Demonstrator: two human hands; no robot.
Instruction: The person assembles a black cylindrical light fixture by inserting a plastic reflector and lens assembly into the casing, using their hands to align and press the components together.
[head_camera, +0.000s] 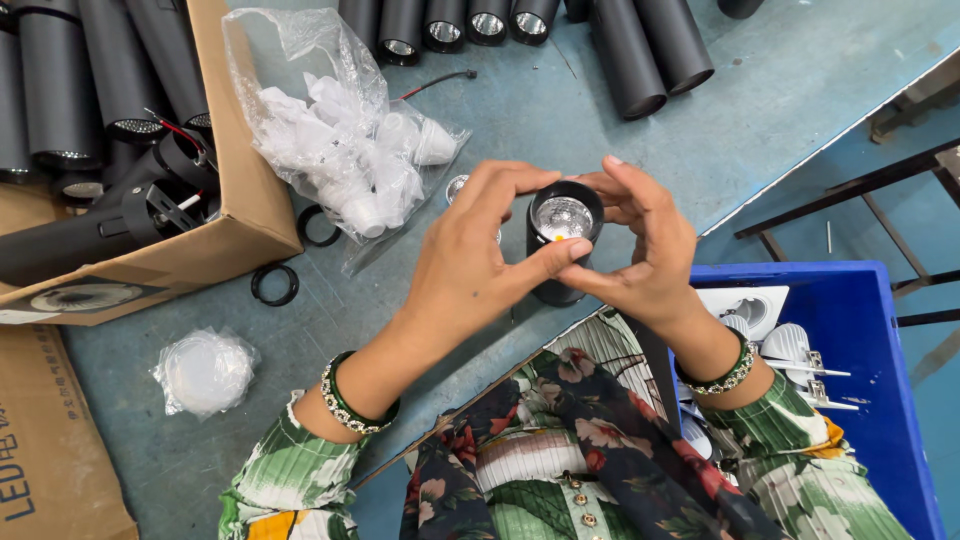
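A black cylindrical lamp housing (563, 222) stands upright near the bench's front edge, its open top showing a shiny silver reflector with a yellow chip at the bottom. My left hand (470, 270) wraps it from the left, thumb across the front of the rim and fingers arched over the top. My right hand (645, 250) cups it from the right, fingertips on the rim. Both wrists wear beaded bangles.
A clear bag of white plastic parts (350, 150) lies behind my hands. A cardboard box (240, 190) of black housings sits at left, with more black tubes (640, 50) along the back. Two black rings (274, 284) and a wrapped white disc (205, 372) lie left. A blue crate (860, 330) of white fittings stands right.
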